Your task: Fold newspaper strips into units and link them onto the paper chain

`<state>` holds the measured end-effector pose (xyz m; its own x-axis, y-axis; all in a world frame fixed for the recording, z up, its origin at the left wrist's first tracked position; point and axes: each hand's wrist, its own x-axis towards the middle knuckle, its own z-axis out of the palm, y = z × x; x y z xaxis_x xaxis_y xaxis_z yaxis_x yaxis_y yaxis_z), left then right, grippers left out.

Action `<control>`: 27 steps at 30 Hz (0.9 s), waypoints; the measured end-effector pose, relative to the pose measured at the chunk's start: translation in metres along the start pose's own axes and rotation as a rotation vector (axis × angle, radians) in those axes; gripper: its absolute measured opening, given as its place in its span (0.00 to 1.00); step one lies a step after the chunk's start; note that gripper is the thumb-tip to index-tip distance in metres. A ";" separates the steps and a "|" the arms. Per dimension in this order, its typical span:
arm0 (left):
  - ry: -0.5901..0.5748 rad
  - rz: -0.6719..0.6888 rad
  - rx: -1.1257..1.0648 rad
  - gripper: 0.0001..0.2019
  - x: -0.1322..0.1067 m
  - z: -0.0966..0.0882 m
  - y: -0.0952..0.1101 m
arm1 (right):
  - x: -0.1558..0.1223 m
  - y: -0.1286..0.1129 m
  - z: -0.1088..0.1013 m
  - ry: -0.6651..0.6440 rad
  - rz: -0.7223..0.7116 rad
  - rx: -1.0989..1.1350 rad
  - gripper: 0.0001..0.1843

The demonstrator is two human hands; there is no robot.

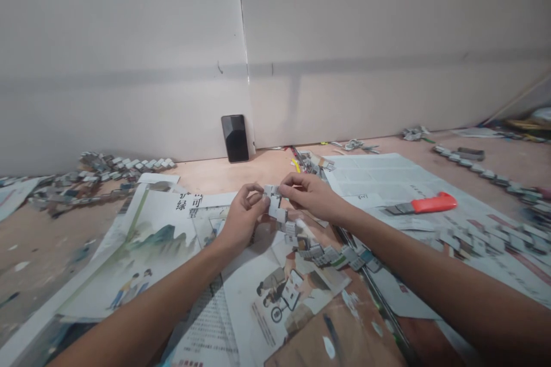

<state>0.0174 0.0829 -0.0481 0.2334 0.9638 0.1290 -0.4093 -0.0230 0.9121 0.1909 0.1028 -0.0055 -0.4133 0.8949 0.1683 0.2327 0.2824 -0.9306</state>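
Note:
A zigzag chain of folded newspaper strips (pixel 330 255) runs from between my hands down to the right, passing under my right forearm. My left hand (pixel 243 212) is closed, its thumb and curled fingers pinching the chain's upper end from the left. From the other side, my right hand (pixel 307 192) grips the same end between thumb and forefinger. The held end is raised a little above the printed newspaper sheets (pixel 163 258). Fine folds between the fingertips are too small to make out.
A phone (pixel 235 139) leans upright against the wall. A red-handled utility knife (pixel 424 205) lies on newspaper at the right. More folded-paper chains lie at the left (pixel 124 166) and far right (pixel 491 175). Paper scraps (pixel 415 133) sit along the wall.

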 end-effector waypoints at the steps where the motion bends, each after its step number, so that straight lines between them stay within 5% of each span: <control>1: 0.001 -0.008 0.008 0.17 -0.001 0.001 0.001 | 0.000 0.000 0.002 0.013 -0.015 -0.018 0.13; 7: 0.040 -0.051 -0.003 0.17 0.000 0.002 0.003 | -0.001 0.004 0.008 0.109 -0.104 -0.177 0.11; 13: 0.047 -0.039 0.081 0.13 0.002 -0.001 0.001 | -0.004 0.005 0.011 0.054 -0.149 -0.289 0.08; 27: 0.179 -0.030 0.224 0.14 -0.002 0.005 0.005 | -0.008 0.008 0.017 0.141 -0.157 -0.284 0.09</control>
<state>0.0196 0.0791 -0.0417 0.0748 0.9960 0.0480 -0.1947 -0.0326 0.9803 0.1808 0.0915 -0.0199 -0.3422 0.8663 0.3638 0.4200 0.4874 -0.7655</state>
